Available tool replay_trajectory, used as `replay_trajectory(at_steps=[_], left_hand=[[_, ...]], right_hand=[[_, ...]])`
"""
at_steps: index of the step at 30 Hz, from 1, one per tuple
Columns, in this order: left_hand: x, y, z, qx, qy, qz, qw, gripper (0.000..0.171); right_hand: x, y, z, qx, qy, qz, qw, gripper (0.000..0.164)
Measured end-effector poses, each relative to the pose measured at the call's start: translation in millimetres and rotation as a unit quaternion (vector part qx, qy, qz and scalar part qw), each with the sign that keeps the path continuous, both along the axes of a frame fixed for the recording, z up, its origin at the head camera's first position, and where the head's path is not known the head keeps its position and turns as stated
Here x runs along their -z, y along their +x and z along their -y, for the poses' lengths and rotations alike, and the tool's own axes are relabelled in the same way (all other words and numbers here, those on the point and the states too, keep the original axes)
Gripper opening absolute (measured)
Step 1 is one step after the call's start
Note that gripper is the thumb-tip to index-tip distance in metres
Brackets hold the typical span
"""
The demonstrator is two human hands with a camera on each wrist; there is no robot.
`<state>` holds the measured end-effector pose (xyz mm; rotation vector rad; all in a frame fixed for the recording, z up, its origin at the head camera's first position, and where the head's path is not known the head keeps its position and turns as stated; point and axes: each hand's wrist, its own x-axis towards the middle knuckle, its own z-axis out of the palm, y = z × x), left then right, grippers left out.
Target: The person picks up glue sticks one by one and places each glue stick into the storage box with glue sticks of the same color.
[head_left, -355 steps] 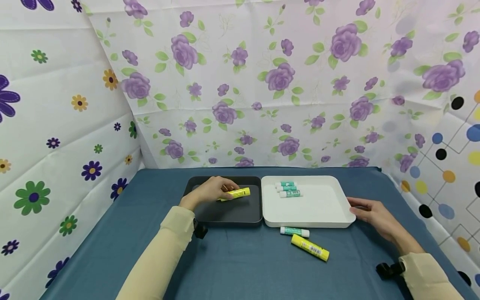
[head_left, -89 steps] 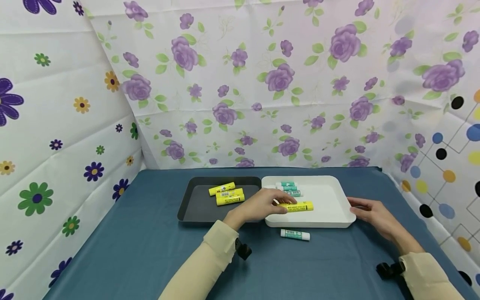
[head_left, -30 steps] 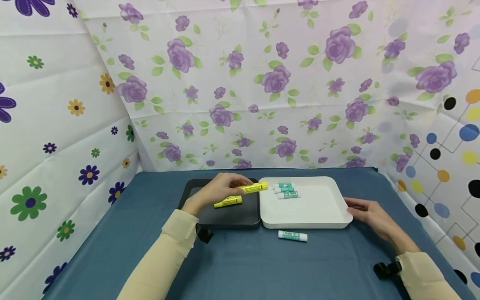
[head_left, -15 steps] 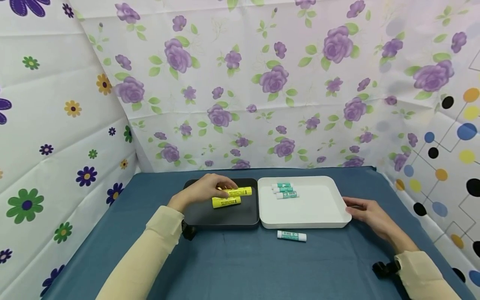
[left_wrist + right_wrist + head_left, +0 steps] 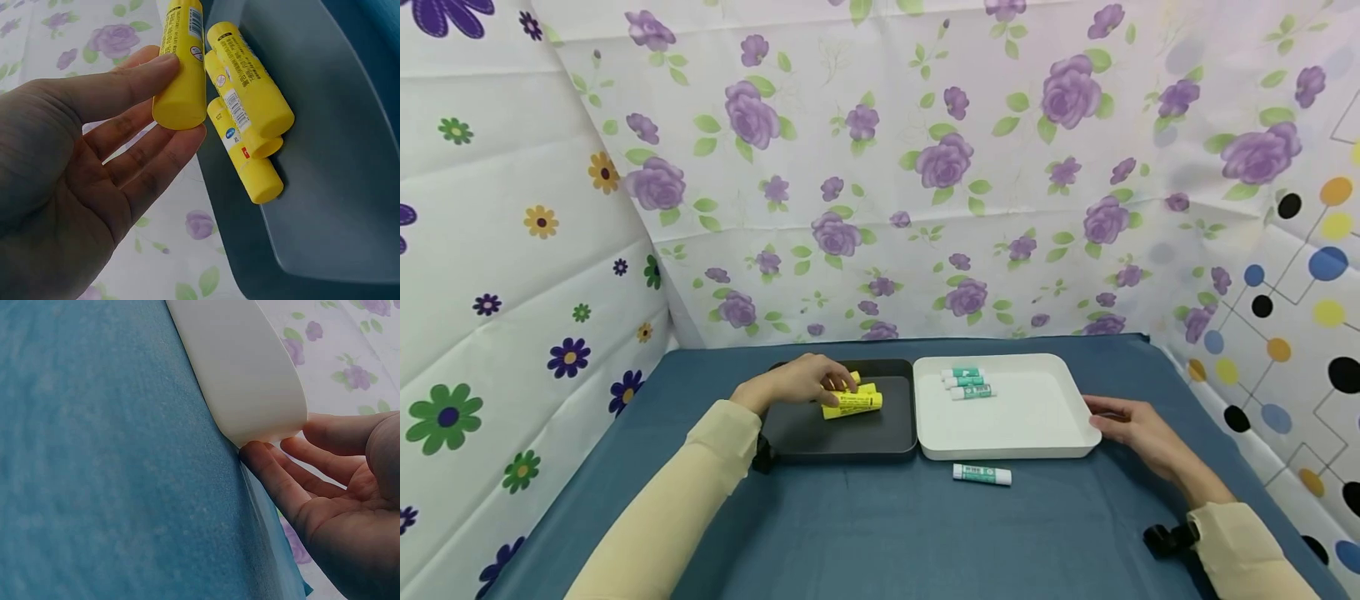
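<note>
Over the black tray, my left hand pinches a yellow glue stick between thumb and fingers, as the left wrist view shows. Beside it, 3 more yellow glue sticks lie close together in that tray; the head view has them partly behind my fingers. My right hand holds the near right corner of the white tray, its thumb on one side and fingertips on the other. Inside the white tray, 3 green-and-white glue sticks lie near its left side.
One more green-and-white glue stick lies on the blue tablecloth just in front of the white tray. The two trays stand side by side, touching or nearly so. Flowered cloth hangs behind the table.
Over three seconds, my left hand has carried the yellow glue stick from above the white tray leftward over the black tray, and lower. My right hand has stayed at the white tray's corner.
</note>
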<state>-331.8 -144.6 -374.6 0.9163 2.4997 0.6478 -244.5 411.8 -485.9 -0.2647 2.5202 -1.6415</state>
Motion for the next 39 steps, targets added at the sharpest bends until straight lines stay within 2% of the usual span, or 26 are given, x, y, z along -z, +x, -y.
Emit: replay_trajectory(at_steps=[7, 19, 31, 39], left_hand=[[-0.1, 0.5, -7.8, 0.007, -0.03, 0.003, 0.9995, 0.031], [8.3, 4.0, -9.6, 0.015, -0.087, -0.015, 0.996, 0.033], [22.9, 7.2, -18.2, -0.002, -0.117, -0.032, 0.9926, 0.038], [22.6, 8.9, -22.6, -0.002, -0.137, -0.037, 0.9899, 0.041]], right_hand=[[-0.8, 0.1, -0.3, 0.003, 0.006, -0.002, 1.0, 0.063], [-0.1, 0.8, -0.7, 0.002, -0.001, 0.003, 1.0, 0.063], [0.7, 0.4, -1.0, -0.001, -0.001, 0.001, 1.0, 0.063], [1.7, -0.4, -1.1, -0.001, -0.002, -0.002, 1.0, 0.063]])
